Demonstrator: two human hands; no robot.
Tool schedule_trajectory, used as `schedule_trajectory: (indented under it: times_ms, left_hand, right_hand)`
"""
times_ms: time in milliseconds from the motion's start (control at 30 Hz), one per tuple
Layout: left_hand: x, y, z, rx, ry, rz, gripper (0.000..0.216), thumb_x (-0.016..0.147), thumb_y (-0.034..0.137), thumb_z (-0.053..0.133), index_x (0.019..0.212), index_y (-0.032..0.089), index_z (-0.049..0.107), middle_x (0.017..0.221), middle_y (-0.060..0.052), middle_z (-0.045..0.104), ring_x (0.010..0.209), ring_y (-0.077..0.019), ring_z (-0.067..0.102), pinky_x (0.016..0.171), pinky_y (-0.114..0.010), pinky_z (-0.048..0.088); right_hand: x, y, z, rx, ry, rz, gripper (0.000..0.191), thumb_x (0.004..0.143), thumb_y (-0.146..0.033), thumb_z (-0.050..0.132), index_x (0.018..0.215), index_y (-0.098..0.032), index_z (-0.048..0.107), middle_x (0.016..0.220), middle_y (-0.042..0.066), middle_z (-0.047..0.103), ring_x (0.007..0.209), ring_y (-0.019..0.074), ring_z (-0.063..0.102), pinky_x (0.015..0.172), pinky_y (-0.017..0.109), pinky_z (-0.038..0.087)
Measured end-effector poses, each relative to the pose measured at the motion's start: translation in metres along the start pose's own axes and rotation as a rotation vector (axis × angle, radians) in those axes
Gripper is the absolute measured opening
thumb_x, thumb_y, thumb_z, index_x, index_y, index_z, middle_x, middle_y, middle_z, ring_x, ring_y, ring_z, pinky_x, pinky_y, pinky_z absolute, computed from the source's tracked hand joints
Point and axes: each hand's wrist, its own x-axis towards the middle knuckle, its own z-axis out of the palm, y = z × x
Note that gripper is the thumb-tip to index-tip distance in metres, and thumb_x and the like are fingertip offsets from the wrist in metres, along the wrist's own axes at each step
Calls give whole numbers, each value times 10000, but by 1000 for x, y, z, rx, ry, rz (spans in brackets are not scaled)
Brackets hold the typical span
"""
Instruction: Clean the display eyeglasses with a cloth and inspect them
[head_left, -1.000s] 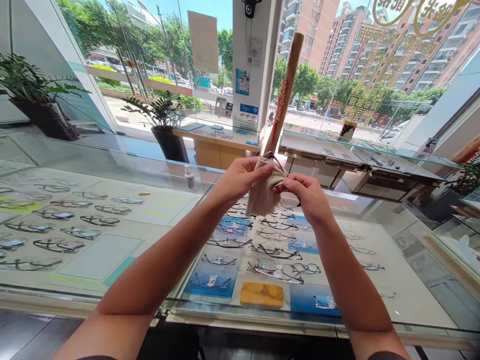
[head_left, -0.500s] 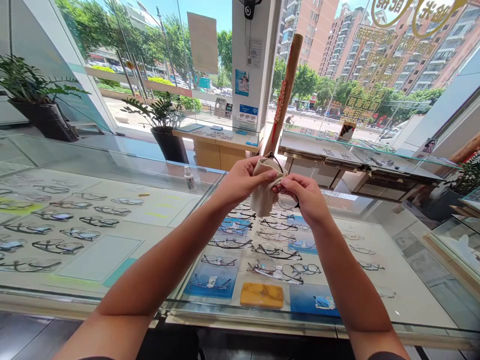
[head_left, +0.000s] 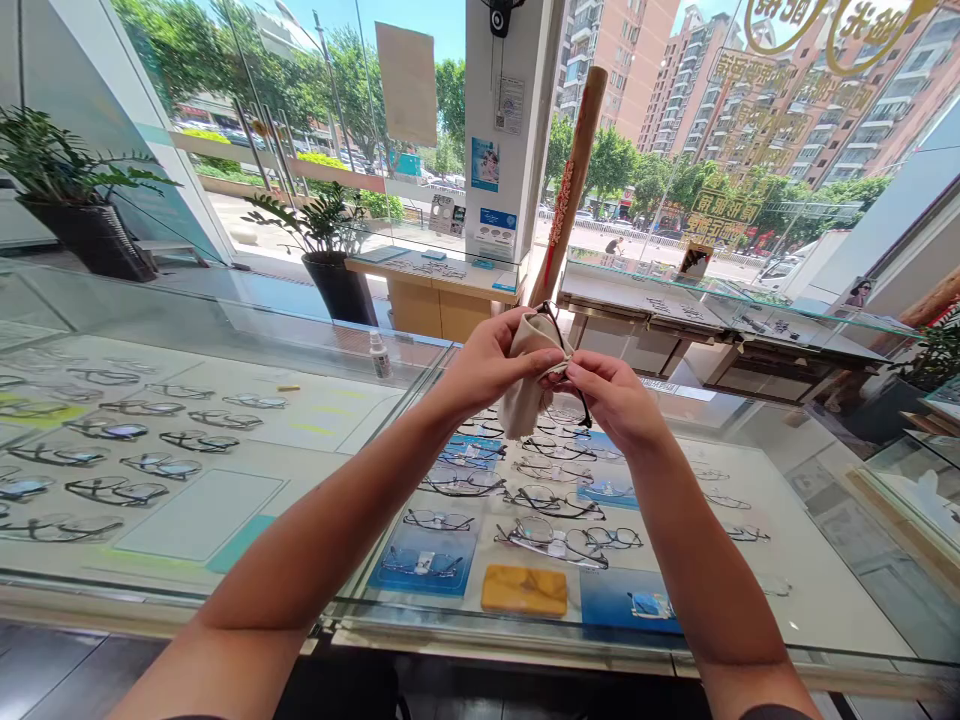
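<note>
A beige cloth [head_left: 523, 405] hangs in folds between two bare hands, raised above a glass counter [head_left: 570, 655]. A pair of glasses [head_left: 586, 419] is held with it: one thin dark arm sticks up from the top of the cloth, and a dark tip shows at its lower right. Folds and fingers hide most of the lenses, so how far the cloth wraps them cannot be told.

The left hand [head_left: 487, 362] is at the cloth's left side, its thumb laid flat over the front and pressing the fabric; its other fingers are mostly hidden behind. The right hand [head_left: 616, 395] is at the cloth's right edge, thumb and forefinger pinching there; whether they grip fabric, frame or both cannot be told. The fingertips of both hands come close together at this edge.

Below the cloth, under the counter's glass, lie rows of frames [head_left: 555, 543] and, nearer the person, a yellow box [head_left: 523, 590]. More frames lie well to the left of the cloth. A spray bottle [head_left: 380, 355] stands upright to its left. Beyond the cloth a wooden post [head_left: 576, 185] leans to the right.
</note>
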Motion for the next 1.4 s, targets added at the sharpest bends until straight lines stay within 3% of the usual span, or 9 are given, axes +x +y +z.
schedule_trajectory:
  times_ms: [333,533,667,733,867,1000,1100,1267,1400]
  left_hand:
    - [0,-6,6,136,174,120,495,910,628,829,768,184,664,665,5,600,599,-117,525,560,-262,415]
    - [5,7,-15,138,-51,17,571,966,711,719,825,158,730,736,-47,698,633,-139,590,590,-267,459]
    - [6,14,-25,112,-202,2,468,930,622,809,905,159,742,821,-53,714,718,-145,619,665,-263,496]
    - [6,11,-23,87,-219,-2,422,884,551,879,976,162,741,848,-48,717,729,-143,623,669,-259,493]
    - [3,0,-7,64,-63,53,446,825,534,927,902,181,665,772,-10,665,663,-128,579,615,-257,450]
    - [-1,-2,11,161,141,163,526,892,650,834,784,194,595,662,20,563,582,-112,483,549,-263,378]
    - [-3,1,16,171,197,194,545,955,677,756,765,197,581,646,8,576,557,-117,493,528,-265,377]
    - [1,8,-4,142,14,93,551,997,692,690,806,177,662,718,-35,658,637,-148,581,599,-275,462]
    - [4,9,-17,80,-174,34,472,923,617,824,980,158,732,871,-54,714,750,-155,633,684,-266,505]
  right_hand:
    - [1,4,1,-98,-56,-23,300,950,-547,808,983,-254,863,976,47,808,1002,224,710,1038,414,539]
    - [0,0,-1,-84,-11,-12,268,966,-503,779,895,-253,846,952,38,794,970,201,688,986,369,512]
    - [0,-6,-3,-40,51,29,304,888,-542,837,841,-242,826,893,38,759,939,207,679,935,365,531]
    - [0,-8,-2,-7,67,45,328,845,-561,871,833,-236,822,895,41,757,913,203,670,918,365,544]
    - [0,-5,6,56,31,82,361,807,-591,902,864,-242,831,917,47,774,904,208,678,933,388,566]
    - [0,0,12,44,-3,60,380,841,-620,872,882,-244,837,878,45,773,899,216,688,934,393,553]
    - [0,2,10,31,4,34,339,869,-585,864,873,-247,837,885,30,767,888,193,669,921,362,529]
    - [-2,-5,1,9,30,37,310,882,-554,855,851,-246,833,907,35,769,939,197,683,934,354,525]
    - [-1,-9,-4,53,45,48,314,851,-552,884,840,-241,842,912,43,777,922,193,685,919,347,537]
